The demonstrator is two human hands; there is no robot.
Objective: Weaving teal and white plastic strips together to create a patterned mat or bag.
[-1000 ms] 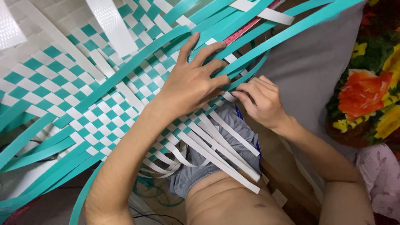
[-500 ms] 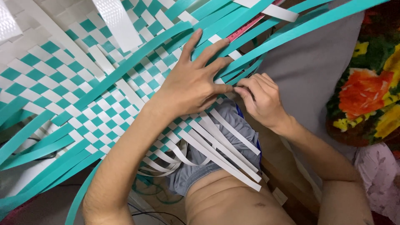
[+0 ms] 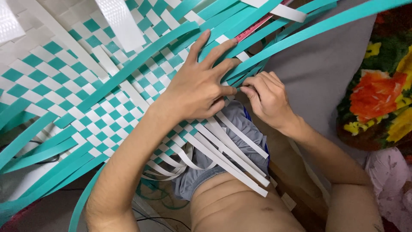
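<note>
Head view shows the left hand (image 3: 199,88) spread flat on the teal-and-white woven mat (image 3: 86,99) at frame centre, while the right hand (image 3: 268,101), just right of it, pinches a teal strip (image 3: 300,34) that runs toward the upper right

Woven mat (image 3: 64,86): we see it spread left, over the lap
Left hand (image 3: 199,88): flat on the mat's right edge
Right hand (image 3: 268,101): just right of the left, fingertips touching it
Loose strips (image 3: 231,154): trailing below both hands, across the shorts (image 3: 240,124)
Cushion (image 3: 377,94): far right
</note>
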